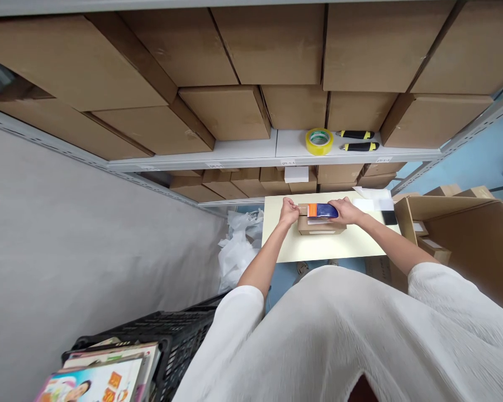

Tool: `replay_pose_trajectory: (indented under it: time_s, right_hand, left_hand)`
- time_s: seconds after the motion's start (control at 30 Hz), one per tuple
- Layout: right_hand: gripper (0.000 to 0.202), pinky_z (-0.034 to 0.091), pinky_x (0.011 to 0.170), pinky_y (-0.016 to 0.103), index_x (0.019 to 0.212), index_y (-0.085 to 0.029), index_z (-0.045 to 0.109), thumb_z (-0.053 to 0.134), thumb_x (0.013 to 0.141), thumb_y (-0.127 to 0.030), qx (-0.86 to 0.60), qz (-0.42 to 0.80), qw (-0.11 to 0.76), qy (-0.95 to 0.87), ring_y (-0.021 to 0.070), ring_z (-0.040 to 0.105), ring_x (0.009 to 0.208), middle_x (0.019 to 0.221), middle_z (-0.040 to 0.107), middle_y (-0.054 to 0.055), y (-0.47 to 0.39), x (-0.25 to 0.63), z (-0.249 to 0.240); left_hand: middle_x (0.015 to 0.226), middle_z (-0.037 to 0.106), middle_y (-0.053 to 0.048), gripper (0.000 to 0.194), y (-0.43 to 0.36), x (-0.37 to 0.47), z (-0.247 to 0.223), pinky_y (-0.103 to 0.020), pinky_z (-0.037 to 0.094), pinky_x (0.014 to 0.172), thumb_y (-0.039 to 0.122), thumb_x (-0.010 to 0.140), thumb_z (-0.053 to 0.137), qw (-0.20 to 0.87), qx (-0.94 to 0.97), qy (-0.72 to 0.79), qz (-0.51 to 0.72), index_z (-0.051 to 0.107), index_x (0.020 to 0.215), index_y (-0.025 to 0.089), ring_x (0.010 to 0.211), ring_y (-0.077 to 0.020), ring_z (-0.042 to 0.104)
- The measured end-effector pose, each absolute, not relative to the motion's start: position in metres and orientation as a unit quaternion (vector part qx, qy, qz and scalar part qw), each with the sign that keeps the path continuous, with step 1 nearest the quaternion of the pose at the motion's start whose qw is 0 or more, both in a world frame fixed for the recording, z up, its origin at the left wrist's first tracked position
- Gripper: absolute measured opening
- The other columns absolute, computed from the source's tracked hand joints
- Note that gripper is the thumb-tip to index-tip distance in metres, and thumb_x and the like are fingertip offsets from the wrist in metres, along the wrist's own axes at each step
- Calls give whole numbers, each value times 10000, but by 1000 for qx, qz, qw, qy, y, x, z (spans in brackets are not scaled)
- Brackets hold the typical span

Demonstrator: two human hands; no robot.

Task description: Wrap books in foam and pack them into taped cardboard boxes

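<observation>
A small cardboard box point(323, 229) lies on the pale yellow board point(293, 248) in front of me. Over its top is a blue tape dispenser point(327, 210) with an orange band towards its left end. My right hand point(344, 210) is wrapped round the dispenser's right end. At the box's upper left corner, my left hand point(290, 212) is closed in a pinch; what lies between its fingertips is too small to make out. A white label shows on the box's near side, and a whitish patch sits just below the dispenser.
On the shelf point(243, 149) are a yellow tape roll point(319, 142), two black-and-yellow utility knives point(360, 147) and several cardboard boxes point(226, 111). A large open carton point(465, 234) stands right. White plastic bags point(238, 251) and a black crate point(188, 329) with magazines point(96, 379) are left.
</observation>
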State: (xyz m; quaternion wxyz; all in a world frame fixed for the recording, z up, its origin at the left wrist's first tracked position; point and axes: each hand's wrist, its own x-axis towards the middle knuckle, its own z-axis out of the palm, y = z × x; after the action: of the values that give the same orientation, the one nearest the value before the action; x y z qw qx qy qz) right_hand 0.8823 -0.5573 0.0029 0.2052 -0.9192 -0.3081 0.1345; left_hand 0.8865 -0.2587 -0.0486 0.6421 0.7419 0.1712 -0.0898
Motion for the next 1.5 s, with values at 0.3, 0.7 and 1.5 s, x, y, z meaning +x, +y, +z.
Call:
replay_pose_trajectory:
  time_s: [0.3,0.7,1.5]
  right_hand:
    - [554,351,957,452,1294,-215,645,710,912,-611,-923,129,186,-310,382,689,1036,1130,778,165,-572,886,5]
    - [527,341,940,446,1292,-222,651,705,923,-595,-932,141,154,-296,384,686,1053,1159,781,173,-583,885,4]
    - [485,358,928,419,1273,-218,638,675,980,-602,-947,141,45,-287,364,673,1088,1197,772,161,-570,891,15]
  left_hand:
    - [650,494,127,522,-225,890,-49,-259,498,726,-24,665,674,661,718,200,-84,362,942,289,631,-126,612]
    - [663,582,103,540,-206,884,-64,-248,496,714,12,666,737,655,705,257,-88,355,932,287,672,-145,664]
    - [749,679,51,512,-216,871,-124,-295,514,781,123,678,846,709,636,287,-100,419,919,267,715,-158,690]
